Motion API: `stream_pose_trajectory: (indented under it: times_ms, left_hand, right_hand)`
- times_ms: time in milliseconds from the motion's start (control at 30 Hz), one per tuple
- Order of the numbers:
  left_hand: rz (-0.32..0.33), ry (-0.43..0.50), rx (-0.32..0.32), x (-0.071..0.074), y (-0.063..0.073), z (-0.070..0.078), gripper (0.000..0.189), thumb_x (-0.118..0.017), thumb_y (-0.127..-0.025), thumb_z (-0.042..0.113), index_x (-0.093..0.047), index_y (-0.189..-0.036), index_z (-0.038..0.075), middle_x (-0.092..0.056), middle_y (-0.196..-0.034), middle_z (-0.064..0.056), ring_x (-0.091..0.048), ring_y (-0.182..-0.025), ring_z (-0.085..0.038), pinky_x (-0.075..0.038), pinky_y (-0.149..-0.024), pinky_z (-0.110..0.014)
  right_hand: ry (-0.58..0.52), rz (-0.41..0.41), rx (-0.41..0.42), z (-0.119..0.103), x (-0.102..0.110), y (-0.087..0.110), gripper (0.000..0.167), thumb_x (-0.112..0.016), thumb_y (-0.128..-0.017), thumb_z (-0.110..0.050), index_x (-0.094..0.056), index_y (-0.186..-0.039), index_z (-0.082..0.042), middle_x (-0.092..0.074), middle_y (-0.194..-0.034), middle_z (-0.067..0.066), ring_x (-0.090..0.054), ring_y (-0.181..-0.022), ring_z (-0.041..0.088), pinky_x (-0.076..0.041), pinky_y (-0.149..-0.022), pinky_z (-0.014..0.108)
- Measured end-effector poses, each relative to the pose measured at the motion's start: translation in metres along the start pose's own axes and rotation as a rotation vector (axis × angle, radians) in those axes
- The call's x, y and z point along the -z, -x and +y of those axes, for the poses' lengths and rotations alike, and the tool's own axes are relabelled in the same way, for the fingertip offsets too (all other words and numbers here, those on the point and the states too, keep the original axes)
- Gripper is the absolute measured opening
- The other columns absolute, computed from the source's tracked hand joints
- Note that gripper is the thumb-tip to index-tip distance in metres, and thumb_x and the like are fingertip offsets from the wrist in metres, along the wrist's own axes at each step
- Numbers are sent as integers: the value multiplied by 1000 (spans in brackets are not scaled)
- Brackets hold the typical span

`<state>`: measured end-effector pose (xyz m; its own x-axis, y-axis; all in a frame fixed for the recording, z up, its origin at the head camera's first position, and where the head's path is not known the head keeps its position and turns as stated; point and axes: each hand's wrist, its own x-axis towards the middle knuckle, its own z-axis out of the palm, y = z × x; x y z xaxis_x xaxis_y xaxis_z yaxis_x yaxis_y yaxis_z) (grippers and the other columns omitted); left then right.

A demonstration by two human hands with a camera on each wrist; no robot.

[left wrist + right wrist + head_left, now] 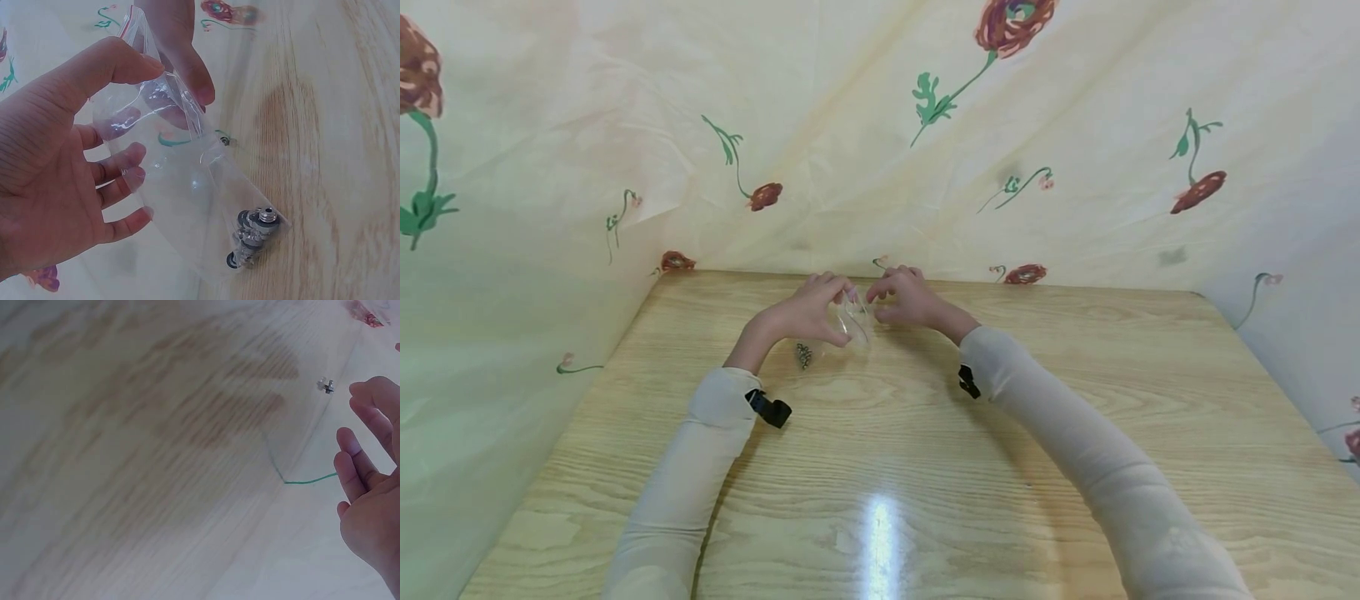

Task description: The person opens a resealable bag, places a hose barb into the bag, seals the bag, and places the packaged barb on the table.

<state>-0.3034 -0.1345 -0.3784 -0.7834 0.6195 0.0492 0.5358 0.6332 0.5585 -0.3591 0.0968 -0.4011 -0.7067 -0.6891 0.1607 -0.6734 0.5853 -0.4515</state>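
My left hand (808, 312) holds a clear zip bag (178, 178) near its red-lined top. The thumb lies over the plastic and the other fingers spread behind it, several fingertips showing through. Small metal fittings (253, 234) with dark rings are bunched in the bag's bottom corner, low over the wooden table. Opposite, my right hand (910, 300) is close by the bag's mouth with loosely bent fingers. No object shows in its grasp in the right wrist view. A small metal piece (325, 385) appears beyond its fingertips there.
The wooden table (865, 425) ends at a flowered cloth (850, 167) hanging close behind both hands. More cloth hangs along the left and right sides. Black straps with cameras (769, 408) sit on both sleeved wrists.
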Motion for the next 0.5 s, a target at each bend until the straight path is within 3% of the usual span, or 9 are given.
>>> stream_pose_trajectory:
  times_ms: [500]
  left_hand:
    - [-9, 4, 12, 0, -1, -1, 51, -80, -78, 15, -46, -116, 8, -38, -100, -8, -35, -101, -26, -23, -95, -45]
  right_hand:
    - [-21, -79, -73, 6, -4, -11, 33, -72, -84, -10, -75, -116, -5, -71, -104, 14, -58, -100, 30, -29, -105, 58]
